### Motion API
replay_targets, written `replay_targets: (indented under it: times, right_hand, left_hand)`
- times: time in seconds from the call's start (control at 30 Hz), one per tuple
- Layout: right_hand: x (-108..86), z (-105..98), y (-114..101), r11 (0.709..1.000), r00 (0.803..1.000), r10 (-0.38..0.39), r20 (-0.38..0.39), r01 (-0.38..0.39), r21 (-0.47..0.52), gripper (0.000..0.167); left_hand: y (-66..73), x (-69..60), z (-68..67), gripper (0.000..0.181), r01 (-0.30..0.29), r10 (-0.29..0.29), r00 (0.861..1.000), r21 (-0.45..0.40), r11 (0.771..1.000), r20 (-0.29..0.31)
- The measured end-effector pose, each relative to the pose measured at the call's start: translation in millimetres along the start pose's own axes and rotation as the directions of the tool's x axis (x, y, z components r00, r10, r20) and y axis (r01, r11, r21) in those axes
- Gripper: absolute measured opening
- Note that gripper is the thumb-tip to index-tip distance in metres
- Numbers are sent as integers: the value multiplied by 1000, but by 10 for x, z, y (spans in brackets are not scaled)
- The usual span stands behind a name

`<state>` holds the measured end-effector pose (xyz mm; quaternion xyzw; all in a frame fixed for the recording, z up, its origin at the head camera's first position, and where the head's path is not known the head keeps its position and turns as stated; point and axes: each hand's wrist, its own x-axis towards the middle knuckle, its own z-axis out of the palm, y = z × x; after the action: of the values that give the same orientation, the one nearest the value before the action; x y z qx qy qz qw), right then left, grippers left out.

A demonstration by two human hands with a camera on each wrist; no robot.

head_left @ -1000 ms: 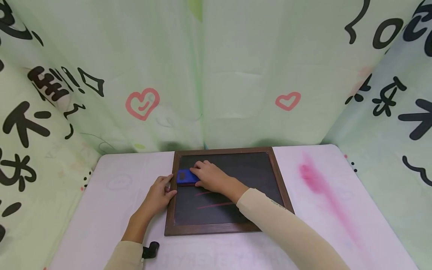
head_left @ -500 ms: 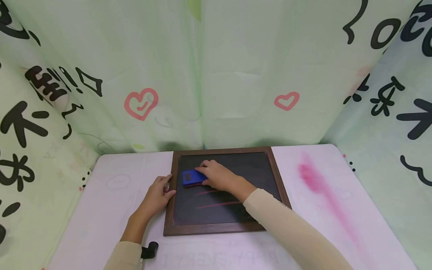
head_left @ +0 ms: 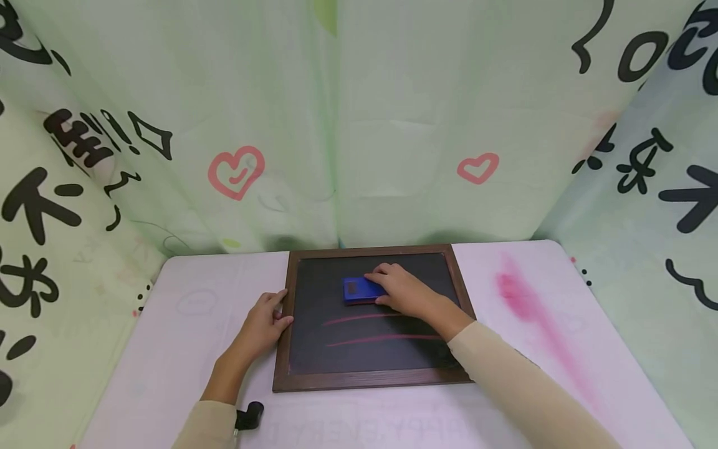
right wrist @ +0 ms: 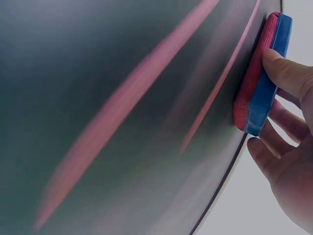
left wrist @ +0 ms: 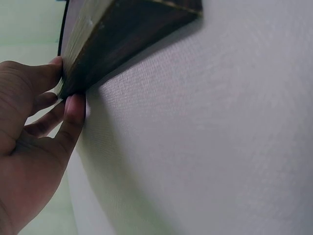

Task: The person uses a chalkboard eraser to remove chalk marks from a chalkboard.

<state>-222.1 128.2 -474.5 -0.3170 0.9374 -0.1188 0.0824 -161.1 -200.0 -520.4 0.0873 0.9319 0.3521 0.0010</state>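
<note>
Right hand (head_left: 408,291) gripping blue eraser (head_left: 356,291) by its 3 o'clock end, red pad (right wrist: 253,83) down on chalkboard (head_left: 359,378), just 11 o'clock of centre, left hand (head_left: 262,329) holding chalkboard's 9 o'clock edge, two pink streaks (head_left: 387,337) at eraser's 6 o'clock, chalkboard on pale worktop (head_left: 196,349)

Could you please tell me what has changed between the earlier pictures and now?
The right grip, holding the blue eraser, has moved rightward over the blackboard, bringing more of the two pink lines into view. The left grip stays at the board's left edge.
</note>
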Motion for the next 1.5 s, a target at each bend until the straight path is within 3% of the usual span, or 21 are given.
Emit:
replay_targets:
  times: [0.5, 0.7, 1.13, 1.5]
  right_hand:
    - [-661, -132, 567, 997, 992, 73, -105, -72, 12, 56]
    - [-836, -129, 732, 994, 986, 103, -131, -97, 49, 54]
    - [-876, -118, 765, 996, 984, 86, -154, -79, 49, 55]
    - [-698, -89, 634, 999, 984, 49, -169, -49, 5, 57]
  left_hand:
    - [14, 3, -13, 64, 17, -17, 1000, -2, 1000, 19]
    - [35, -12, -45, 62, 7, -7, 1000, 3, 1000, 19]
    - [20, -27, 1, 62, 6, -6, 1000, 1, 1000, -4]
    - [48, -21, -16, 63, 2, -2, 1000, -2, 1000, 0]
